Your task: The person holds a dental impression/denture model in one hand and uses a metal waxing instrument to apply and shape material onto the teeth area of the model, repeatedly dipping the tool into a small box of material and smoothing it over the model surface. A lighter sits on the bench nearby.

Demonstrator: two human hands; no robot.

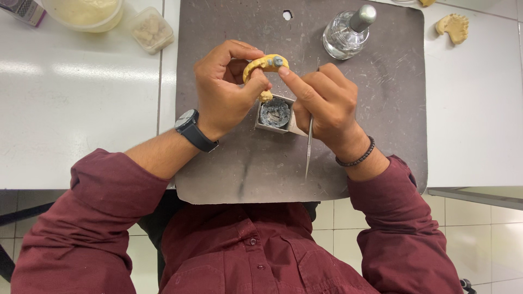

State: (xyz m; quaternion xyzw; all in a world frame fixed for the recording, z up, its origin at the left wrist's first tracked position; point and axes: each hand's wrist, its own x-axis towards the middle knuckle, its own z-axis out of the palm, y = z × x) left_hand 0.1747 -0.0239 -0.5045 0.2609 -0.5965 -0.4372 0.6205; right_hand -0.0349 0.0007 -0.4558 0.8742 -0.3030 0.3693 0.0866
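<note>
Sleeves of a dark red shirt fill the near side of the view, both forearms reaching forward over a grey work mat [381, 109] that lies on the white desk [81, 109] and overhangs its near edge. A slim metal hand instrument [309, 144] runs along the inside of the right hand [327, 103], its free end pointing back toward the near edge of the mat; the lower fingers of that hand are curled around its shaft. A black bead bracelet sits on the right wrist, a dark wristwatch on the left. Just beyond the instrument, near the middle of the mat, stands a small square metal tin [275, 113] holding a grey, ash-like mass. Both hands work directly above this tin. The left hand [223, 92] is closed around a yellow horseshoe-shaped dental cast [262, 64], thumb below and fingers over its left side. The right thumb and forefinger pinch the right end of the same cast, where a small grey patch shows. The cast is held off the mat, tilted, its arch toward the far edge.

Farther on, toward the far right corner of the mat, stands a glass spirit lamp [344, 34] with a metal cap. Off the mat, at the desk's far right, lies a second yellow cast [454, 27]. At the far left sit a small clear box [152, 30] of pale pieces and a pale round bowl [84, 13].
</note>
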